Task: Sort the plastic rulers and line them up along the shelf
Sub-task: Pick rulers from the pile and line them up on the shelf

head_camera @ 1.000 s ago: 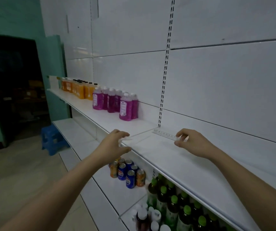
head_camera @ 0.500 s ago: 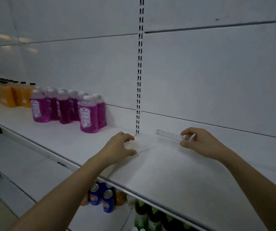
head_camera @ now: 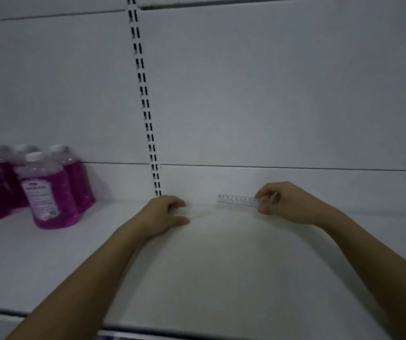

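Ruler position unchanged: clear plastic ruler [head_camera: 238, 199] lies against the white shelf's [head_camera: 209, 266] back edge, right hand [head_camera: 284, 203] still pinching its end. Left hand [head_camera: 164, 214] grip curled over a faint second ruler; hold unclear. Alignment underway.

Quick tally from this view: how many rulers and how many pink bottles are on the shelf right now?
Clear plastic ruler: 1 plainly visible, pinched by the right hand
Pink bottles: at least 4; the group runs off the left edge
Total: at least 5

Clear ruler [head_camera: 237, 200], white shelf [head_camera: 221, 278], magenta white-capped bottles [head_camera: 49, 192].
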Available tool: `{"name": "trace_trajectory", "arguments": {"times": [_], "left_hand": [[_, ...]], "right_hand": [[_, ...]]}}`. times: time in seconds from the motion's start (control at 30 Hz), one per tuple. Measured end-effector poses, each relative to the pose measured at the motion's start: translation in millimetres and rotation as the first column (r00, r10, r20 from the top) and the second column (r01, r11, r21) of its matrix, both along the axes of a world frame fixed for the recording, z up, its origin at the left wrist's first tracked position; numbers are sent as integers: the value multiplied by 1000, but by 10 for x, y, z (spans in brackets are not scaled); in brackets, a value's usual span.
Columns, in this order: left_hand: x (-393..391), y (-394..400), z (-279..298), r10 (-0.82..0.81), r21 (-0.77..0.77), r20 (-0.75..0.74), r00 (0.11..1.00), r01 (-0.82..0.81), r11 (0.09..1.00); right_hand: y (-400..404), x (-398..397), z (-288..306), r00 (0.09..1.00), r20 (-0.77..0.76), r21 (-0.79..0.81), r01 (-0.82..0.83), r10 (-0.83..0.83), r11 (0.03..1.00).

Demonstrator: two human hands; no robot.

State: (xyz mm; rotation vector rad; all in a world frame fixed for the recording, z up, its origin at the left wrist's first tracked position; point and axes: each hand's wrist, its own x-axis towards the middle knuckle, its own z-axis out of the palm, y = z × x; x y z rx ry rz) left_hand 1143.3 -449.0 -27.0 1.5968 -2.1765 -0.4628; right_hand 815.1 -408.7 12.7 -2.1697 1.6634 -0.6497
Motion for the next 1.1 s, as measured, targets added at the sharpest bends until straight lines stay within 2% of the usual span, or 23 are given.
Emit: {"name": "trace_trajectory", "arguments": {"times": [0.07,0.13,0.23,0.37,0.43,0.6,0.77,0.93,1.1], "left_hand": [[3,-6,-17,-17,-29,-11,1000,16,999],[-51,44,2,-48,-135,27,998,51,990],[-201,248,32,-218,-249,-28,975,205,947],[-488,509,-83,-519,-127,10,855,516,847],[-573,537,-153,-575,-89,56,816,578,811],[-580,533,-240,-581,-169,106,807,590,790],[-616,507,-269,-565,-211,139,813,582,786],[-625,513,-244,-550,-166,135,824,566,807],[-624,530,-222,-552,-128,109,827,563,817]], "right_hand": [[8,2,43,1000,1,62,22,-22,998],[-8,18,50,999,-5,97,43,-42,994],[-21,58,-49,998,-44,96,59,-55,994],[27,45,-164,985,-162,78,66,-53,995],[50,3,-163,983,-170,57,86,-76,995],[69,-97,-194,978,-183,32,103,-96,994],[1,-136,-279,987,-152,74,70,-58,995],[-26,-163,-308,989,-137,109,66,-51,992],[96,-79,-267,990,-80,88,126,-119,988]]}}
